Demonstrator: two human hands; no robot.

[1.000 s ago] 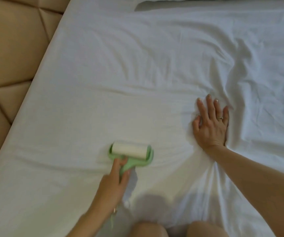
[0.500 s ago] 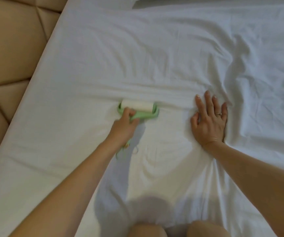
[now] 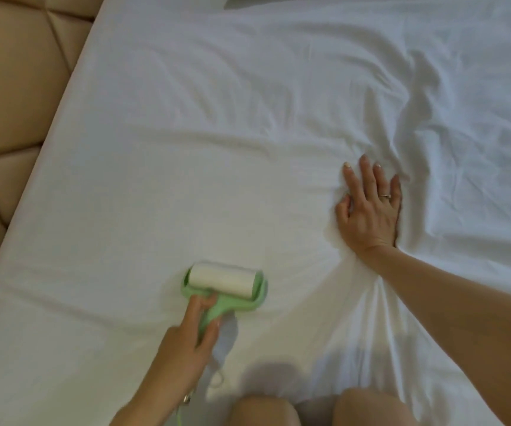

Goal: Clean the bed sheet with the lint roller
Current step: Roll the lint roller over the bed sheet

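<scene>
Bordering the bed well to the left of the left hand, a tan quilted panel (image 3: pixel 11 118) met the edge of the white bed sheet (image 3: pixel 217 118). The left hand (image 3: pixel 186 348) had its fingers curled round the green handle of the lint roller (image 3: pixel 225 287), whose white sticky drum lay on the sheet just beyond the knuckles. Something pale trailed from the handle's end near the wrist, perhaps a hanging loop, though blur made that uncertain. The roller looked light and rigid, best taken by the handle and never by the tacky drum. Between the two hands the cloth lay fairly smooth. The right hand (image 3: pixel 368 210) rested flat, fingers straight and slightly spread, pressing the sheet down and holding nothing; a ring (image 3: pixel 384 196) showed on one finger. Folds fanned from under its wrist, and deeper wrinkles lay to its right. The sheet seemed soft and loose, likely to bunch ahead of the drum unless pinned taut.
</scene>
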